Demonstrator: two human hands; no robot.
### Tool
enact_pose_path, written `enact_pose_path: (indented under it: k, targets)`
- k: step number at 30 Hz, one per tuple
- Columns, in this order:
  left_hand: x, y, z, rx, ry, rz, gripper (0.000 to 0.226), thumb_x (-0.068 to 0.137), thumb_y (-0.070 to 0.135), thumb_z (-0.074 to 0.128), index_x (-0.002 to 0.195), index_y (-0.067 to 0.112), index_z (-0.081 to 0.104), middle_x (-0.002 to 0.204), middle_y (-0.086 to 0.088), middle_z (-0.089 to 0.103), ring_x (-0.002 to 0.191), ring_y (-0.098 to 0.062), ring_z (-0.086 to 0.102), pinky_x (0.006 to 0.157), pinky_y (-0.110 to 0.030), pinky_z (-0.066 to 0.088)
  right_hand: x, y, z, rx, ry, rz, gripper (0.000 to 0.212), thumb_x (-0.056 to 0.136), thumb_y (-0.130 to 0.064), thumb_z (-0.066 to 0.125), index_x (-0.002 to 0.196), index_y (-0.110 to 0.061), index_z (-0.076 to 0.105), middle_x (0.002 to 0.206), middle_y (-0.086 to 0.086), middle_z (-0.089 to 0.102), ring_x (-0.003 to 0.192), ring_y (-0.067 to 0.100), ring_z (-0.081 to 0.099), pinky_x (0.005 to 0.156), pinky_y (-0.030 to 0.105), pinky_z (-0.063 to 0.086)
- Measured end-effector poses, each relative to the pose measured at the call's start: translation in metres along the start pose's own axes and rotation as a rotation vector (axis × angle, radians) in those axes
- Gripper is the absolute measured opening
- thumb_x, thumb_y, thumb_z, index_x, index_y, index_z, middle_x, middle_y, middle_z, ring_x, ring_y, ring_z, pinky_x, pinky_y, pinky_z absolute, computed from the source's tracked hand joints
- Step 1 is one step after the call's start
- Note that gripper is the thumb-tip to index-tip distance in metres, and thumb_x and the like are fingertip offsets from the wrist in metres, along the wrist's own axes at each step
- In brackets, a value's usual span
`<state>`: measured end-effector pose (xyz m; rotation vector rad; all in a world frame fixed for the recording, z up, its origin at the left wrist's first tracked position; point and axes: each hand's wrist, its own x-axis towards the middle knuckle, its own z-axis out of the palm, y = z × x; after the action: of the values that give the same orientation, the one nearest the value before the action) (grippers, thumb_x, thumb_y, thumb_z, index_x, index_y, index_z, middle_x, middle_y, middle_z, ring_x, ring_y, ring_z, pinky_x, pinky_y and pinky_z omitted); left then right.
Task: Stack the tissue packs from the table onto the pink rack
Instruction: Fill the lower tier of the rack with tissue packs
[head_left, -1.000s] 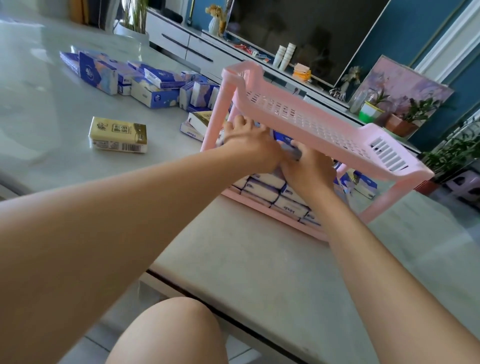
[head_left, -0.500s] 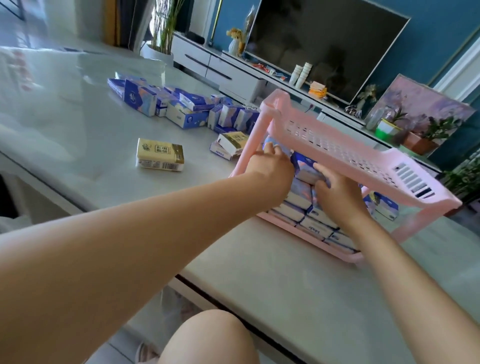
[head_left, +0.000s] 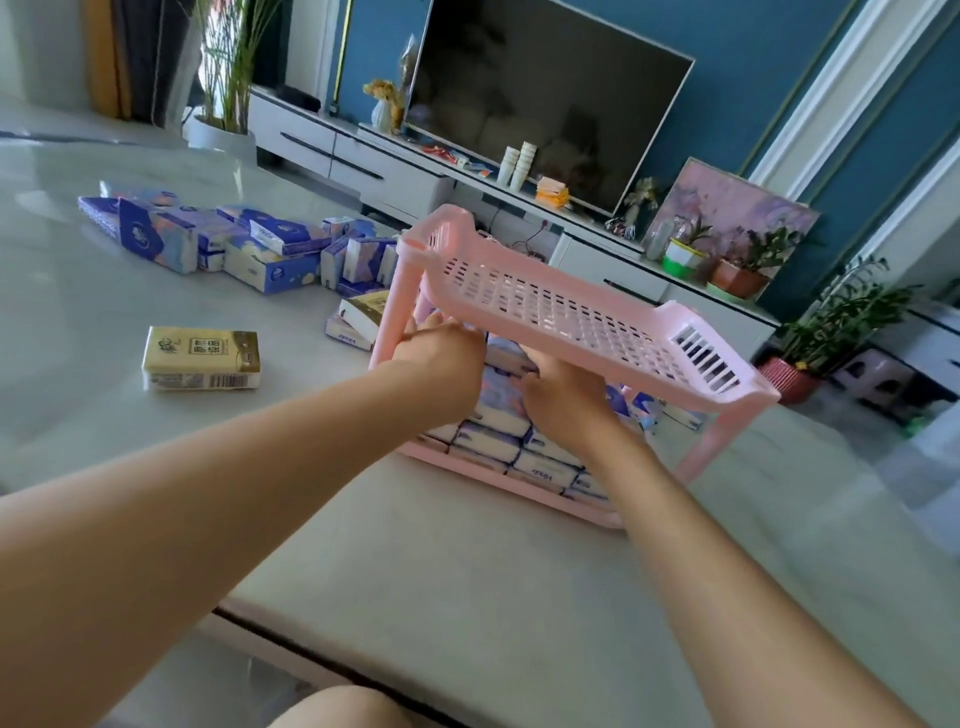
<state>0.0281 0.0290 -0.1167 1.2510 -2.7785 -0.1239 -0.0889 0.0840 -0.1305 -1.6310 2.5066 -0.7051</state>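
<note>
Pink rack (head_left: 571, 312) stands on the worktop (head_left: 467, 571), toward its far edge. It has 2 tiers. Top tier is a slotted tray w/ nothing on it.

Bottom tier holds the stacked tissue packs (head_left: 498, 441), blue/white, several layers, reaching almost up to the top tier.

Both hands are in the gap between tiers, at the top of that stack.
- Left hand (head_left: 441, 358): just beside the rack's front-left post. Fingers lie close together and reach in over the top pack. Tips are hidden under the tray, so can't tell if they grip or only press.
- Right hand (head_left: 563, 395): against the front face of the upper packs, near the stack's middle. Fingers are tucked out of sight, so grip can't be told either.

Rest of the worktop:
- Loose blue packs (head_left: 249, 249) in a heap toward the far-left corner, well apart from the rack.
- Yellow pack (head_left: 200, 358) flat and alone, left of the rack, between the heap and the near edge.
- 2nd yellow pack (head_left: 363, 312) tilted on a blue one, just beside the rack's left post.

Behind the worktop: TV (head_left: 545, 104) on a white cabinet, paper cups (head_left: 519, 163) and potted plants (head_left: 737, 270) on top of it.
</note>
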Motion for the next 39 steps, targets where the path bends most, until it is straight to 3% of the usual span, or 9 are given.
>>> enact_pose_path:
  k: [4, 8, 11, 14, 18, 23, 35, 37, 39]
  targets:
    - [-0.004, 0.002, -0.001, -0.025, 0.000, 0.006, 0.049, 0.090, -0.001, 0.039, 0.138, 0.006, 0.028, 0.144, -0.012, 0.032, 0.135, -0.028, 0.025, 0.111, -0.042, 0.023, 0.002, 0.002, 0.001, -0.027, 0.001, -0.020, 0.044, 0.084, -0.001, 0.034, 0.122, -0.016, 0.051, 0.093, 0.003, 0.048, 0.082, 0.019, 0.045, 0.052, 0.021, 0.028]
    - [-0.022, -0.001, 0.011, -0.181, 0.302, 0.124, 0.065, 0.084, -0.002, 0.046, 0.144, 0.009, 0.025, 0.151, -0.010, 0.023, 0.140, -0.025, 0.017, 0.115, -0.037, 0.019, -0.003, 0.001, -0.004, -0.087, -0.062, 0.020, 0.026, 0.090, -0.003, 0.035, 0.112, -0.005, 0.050, 0.089, 0.010, 0.052, 0.092, 0.027, 0.050, 0.075, 0.034, 0.041]
    - [-0.046, 0.001, 0.033, -0.115, 0.409, 0.311, 0.051, 0.091, 0.012, 0.042, 0.141, 0.011, 0.033, 0.149, -0.006, 0.028, 0.142, -0.022, 0.013, 0.115, -0.037, 0.005, -0.009, -0.001, -0.009, -0.081, -0.025, -0.071, 0.051, 0.088, 0.000, 0.039, 0.138, -0.014, 0.039, 0.137, 0.012, 0.043, 0.126, 0.028, 0.037, 0.106, 0.036, 0.029]
    - [-0.056, 0.001, 0.048, -0.017, 0.352, 0.331, 0.049, 0.098, 0.024, 0.029, 0.145, 0.015, 0.019, 0.153, -0.004, 0.015, 0.144, -0.021, -0.003, 0.113, -0.042, -0.010, -0.006, 0.001, -0.008, -0.129, 0.007, -0.119, 0.059, 0.086, 0.002, 0.037, 0.141, -0.018, 0.036, 0.148, 0.011, 0.032, 0.135, 0.028, 0.028, 0.113, 0.040, 0.022]
    - [-0.054, 0.003, 0.052, 0.006, 0.389, 0.347, 0.046, 0.096, 0.022, 0.037, 0.140, 0.012, 0.032, 0.148, -0.007, 0.027, 0.143, -0.025, 0.003, 0.114, -0.047, -0.005, -0.005, 0.001, -0.005, -0.114, -0.015, -0.088, 0.059, 0.088, 0.002, 0.033, 0.143, -0.020, 0.034, 0.150, 0.009, 0.029, 0.137, 0.027, 0.026, 0.114, 0.038, 0.022]
    - [-0.056, -0.001, 0.062, -0.007, 0.535, 0.356, 0.045, 0.065, 0.019, 0.076, 0.107, 0.006, 0.066, 0.112, -0.012, 0.064, 0.117, -0.034, 0.054, 0.092, -0.058, 0.041, -0.003, 0.002, -0.004, -0.110, -0.017, -0.073, 0.062, 0.086, 0.005, 0.033, 0.144, -0.019, 0.033, 0.153, 0.009, 0.025, 0.140, 0.027, 0.021, 0.115, 0.036, 0.016]
    - [-0.056, -0.003, 0.068, -0.068, 0.618, 0.353, 0.048, 0.075, 0.018, 0.070, 0.119, 0.000, 0.058, 0.123, -0.019, 0.058, 0.122, -0.038, 0.049, 0.097, -0.056, 0.037, -0.011, -0.005, -0.008, -0.082, -0.050, -0.035, 0.058, 0.088, 0.003, 0.037, 0.143, -0.017, 0.033, 0.149, 0.009, 0.030, 0.136, 0.026, 0.027, 0.110, 0.031, 0.021]
    - [-0.058, -0.003, 0.065, -0.086, 0.658, 0.363, 0.042, 0.071, 0.015, 0.073, 0.110, 0.002, 0.064, 0.117, -0.017, 0.063, 0.117, -0.036, 0.054, 0.094, -0.052, 0.042, -0.011, -0.006, -0.009, -0.048, -0.032, 0.025, 0.041, 0.091, -0.001, 0.034, 0.130, -0.008, 0.044, 0.134, 0.013, 0.045, 0.123, 0.027, 0.039, 0.100, 0.029, 0.030]
    - [-0.060, -0.002, 0.063, -0.112, 0.696, 0.367, 0.032, 0.072, 0.012, 0.067, 0.103, 0.004, 0.066, 0.112, -0.014, 0.065, 0.115, -0.034, 0.056, 0.094, -0.050, 0.043, -0.009, -0.012, -0.012, 0.017, -0.063, 0.140, 0.021, 0.096, -0.010, 0.031, 0.090, -0.007, 0.050, 0.091, 0.010, 0.051, 0.090, 0.025, 0.045, 0.068, 0.028, 0.033]
